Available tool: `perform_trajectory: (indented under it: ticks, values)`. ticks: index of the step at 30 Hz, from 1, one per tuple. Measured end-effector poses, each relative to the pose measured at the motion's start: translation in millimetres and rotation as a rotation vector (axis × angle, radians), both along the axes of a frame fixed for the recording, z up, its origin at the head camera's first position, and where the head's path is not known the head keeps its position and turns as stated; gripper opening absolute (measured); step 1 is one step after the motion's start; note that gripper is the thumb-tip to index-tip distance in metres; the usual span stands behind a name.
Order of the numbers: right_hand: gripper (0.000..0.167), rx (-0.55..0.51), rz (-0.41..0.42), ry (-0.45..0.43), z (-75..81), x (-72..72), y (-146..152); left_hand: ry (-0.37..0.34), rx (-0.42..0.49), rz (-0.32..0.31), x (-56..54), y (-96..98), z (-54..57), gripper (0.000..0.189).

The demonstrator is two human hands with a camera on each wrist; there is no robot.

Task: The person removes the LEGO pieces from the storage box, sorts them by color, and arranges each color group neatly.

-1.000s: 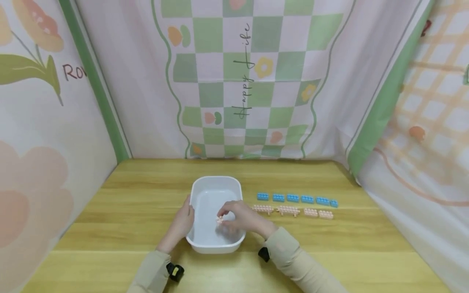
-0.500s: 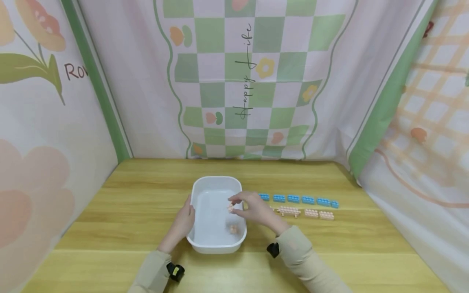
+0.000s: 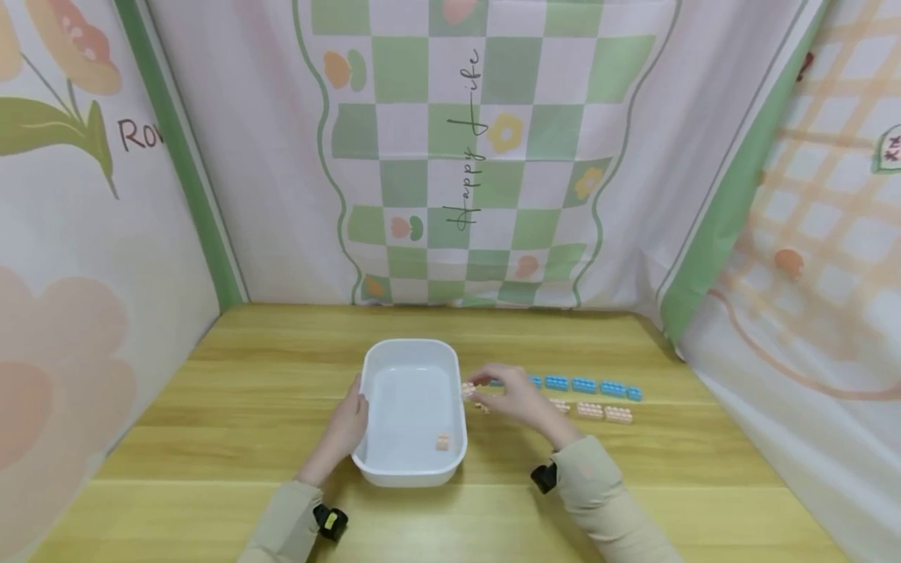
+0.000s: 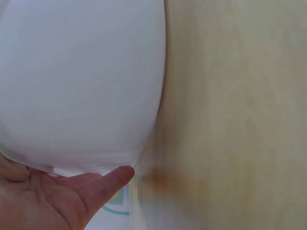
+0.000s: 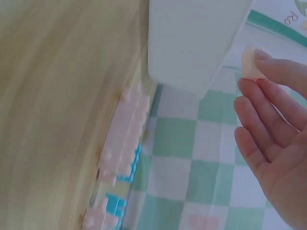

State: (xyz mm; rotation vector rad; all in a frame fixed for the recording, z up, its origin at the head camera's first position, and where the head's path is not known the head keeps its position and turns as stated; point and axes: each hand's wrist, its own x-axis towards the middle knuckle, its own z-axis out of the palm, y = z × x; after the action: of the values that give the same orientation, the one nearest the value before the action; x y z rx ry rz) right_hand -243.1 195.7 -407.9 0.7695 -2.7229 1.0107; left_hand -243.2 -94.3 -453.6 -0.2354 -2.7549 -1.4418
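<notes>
A white plastic tub [image 3: 411, 407] stands on the wooden table. My left hand [image 3: 346, 422] grips its left side, the thumb at the rim; in the left wrist view much of the tub's wall hides the fingers. Just outside the right rim, my right hand [image 3: 510, 399] pinches a small pale pink toy brick [image 5: 250, 63] between thumb and fingertips, the other fingers loosely bent. Inside the tub, near the front right, lies another small pink brick [image 3: 443, 442].
Right of the tub runs a row of blue toy bricks [image 3: 583, 385], partly behind my right hand. A row of pink bricks [image 3: 590, 410] lies in front of it. A checkered curtain [image 3: 468, 195] hangs behind the wooden table [image 3: 281, 344].
My right hand has moved right, from over the tub to just outside its rim, still pinching a pink brick. Another pink brick now shows on the tub's floor. The left hand stays put.
</notes>
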Motion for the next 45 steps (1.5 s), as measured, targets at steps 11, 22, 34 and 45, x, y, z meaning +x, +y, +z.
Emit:
perform_trajectory:
  ticks: [11, 22, 34, 45]
  values:
    - [0.025, -0.028, -0.100, -0.011, -3.2, 6.0, 33, -0.025, 0.002, -0.010, 1.6, -1.2, 2.8, 0.051]
    - [0.024, -0.041, -0.170, -0.019, -7.9, 8.5, 65, -0.017, 0.005, -0.014, 2.1, -5.3, 6.8, 0.051]
    - [0.025, -0.039, -0.291, 0.042, -2.0, 17.9, 118, -0.021, 0.015, -0.016, 2.0, -2.3, 3.9, 0.051]
    - [0.029, 0.013, -0.358, 0.056, -6.5, 25.7, 156, -0.023, -0.005, -0.010, 1.9, -1.9, 3.5, 0.051]
